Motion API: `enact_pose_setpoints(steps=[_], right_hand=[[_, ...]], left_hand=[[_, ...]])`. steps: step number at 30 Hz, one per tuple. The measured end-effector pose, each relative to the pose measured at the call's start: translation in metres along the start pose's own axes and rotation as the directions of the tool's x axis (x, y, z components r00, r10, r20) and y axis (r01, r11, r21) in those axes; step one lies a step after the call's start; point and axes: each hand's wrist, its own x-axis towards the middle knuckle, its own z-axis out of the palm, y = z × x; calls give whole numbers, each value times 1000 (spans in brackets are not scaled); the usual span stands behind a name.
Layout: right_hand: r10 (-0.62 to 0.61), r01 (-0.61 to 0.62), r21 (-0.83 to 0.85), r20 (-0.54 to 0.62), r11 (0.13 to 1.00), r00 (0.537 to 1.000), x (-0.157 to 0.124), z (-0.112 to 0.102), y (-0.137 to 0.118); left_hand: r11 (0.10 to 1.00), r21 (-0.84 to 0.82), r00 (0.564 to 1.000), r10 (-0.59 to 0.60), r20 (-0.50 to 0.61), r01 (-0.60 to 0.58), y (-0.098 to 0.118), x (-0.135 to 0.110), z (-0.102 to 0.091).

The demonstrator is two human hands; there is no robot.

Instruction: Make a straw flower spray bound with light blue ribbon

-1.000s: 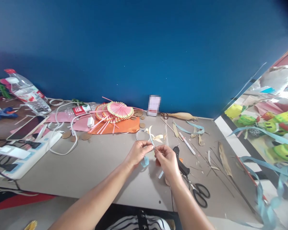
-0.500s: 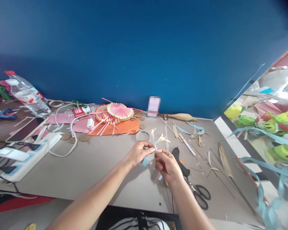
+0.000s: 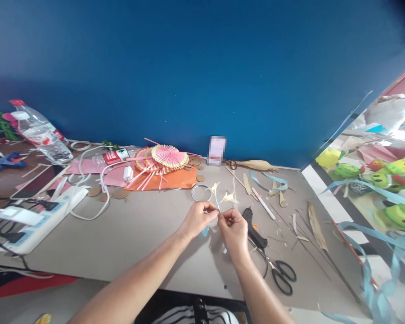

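My left hand (image 3: 200, 219) and my right hand (image 3: 234, 231) meet above the middle of the table, thumbs and fingers pinched together. Between their fingertips stands a small artificial flower stem (image 3: 216, 198), pale blue, with cream petals at its top. The lower part of the stem is hidden by my fingers. A strip of light blue ribbon (image 3: 205, 231) hangs below my left fingers. Just right of my right hand lies a black glue gun (image 3: 254, 228), and black-handled scissors (image 3: 282, 276) rest nearer the front edge. A clear ring (image 3: 201, 193) lies behind my left hand.
Pink paper fans (image 3: 168, 156) lie on orange paper at the back. To the left are a white power strip (image 3: 47, 220), a phone (image 3: 40, 181) and plastic bottles (image 3: 45, 139). Dried stems, a white pen (image 3: 263, 203) and blue ribbon scraps (image 3: 268, 181) lie to the right.
My right hand has rolled over, its back now turned more upward, and its fingers have curled in. The flower has shifted slightly left. The hanging ribbon piece shows less.
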Motion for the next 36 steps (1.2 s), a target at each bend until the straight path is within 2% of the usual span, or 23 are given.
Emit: enact_pose_setpoints(steps=[6, 8, 9, 10, 12, 13, 15, 17, 19, 22, 25, 27, 29, 31, 33, 36], right_hand=[[-219, 208, -251, -16, 945, 976, -6, -2, -1], [-281, 267, -283, -8, 921, 960, -6, -3, -2], [-272, 264, -266, 5, 927, 962, -6, -4, -2], [-226, 226, -219, 27, 949, 974, -6, -4, -3], [-50, 54, -28, 114, 998, 992, -4, -6, -4], [44, -62, 97, 180, 993, 983, -2, -8, -4], [173, -282, 317, 331, 905, 928, 1, -10, -4], [221, -432, 435, 455, 790, 863, 5, -12, -4], [245, -519, 468, 527, 716, 814, 7, -14, -3], [252, -549, 479, 551, 685, 795, 8, -14, -2], [230, -478, 470, 491, 742, 840, 7, -12, -1], [213, -383, 416, 399, 825, 892, 6, -11, -2], [176, -251, 270, 272, 930, 946, 5, -9, -2], [76, -85, 49, 154, 995, 985, 4, -8, -1], [-70, 85, -176, 88, 981, 994, 4, -7, 1], [-271, 279, -451, 83, 848, 959, 4, -5, 4]], left_hand=[[997, -73, 999, -10, -36, 7, -4, -2, 5], [994, -103, 998, -35, -46, 30, -5, -2, 5], [992, -120, 998, -41, -46, 35, -6, -3, 5], [989, -142, 998, -40, -44, 34, -6, -3, 4], [981, -190, 999, -34, -27, 28, -5, -4, 1], [977, -213, 999, -31, -12, 28, -5, -5, 0], [970, -242, 999, -21, 26, 27, -4, -6, -3], [971, -240, 998, 4, 60, 10, -4, -6, -5], [973, -228, 996, 46, 78, -27, -5, -5, -6], [982, -173, 991, 91, 99, -73, -8, -4, -7], [992, -78, 990, 102, 101, -94, -9, -2, -7], [996, -37, 992, 90, 90, -87, -8, -2, -7], [998, -15, 996, 60, 72, -59, -8, -1, -6], [999, -4, 998, 39, 48, -39, -8, -1, -4], [1000, 6, 999, 30, 20, -30, -7, -2, -2], [1000, 4, 1000, -6, -12, 6, -5, -2, 1]])
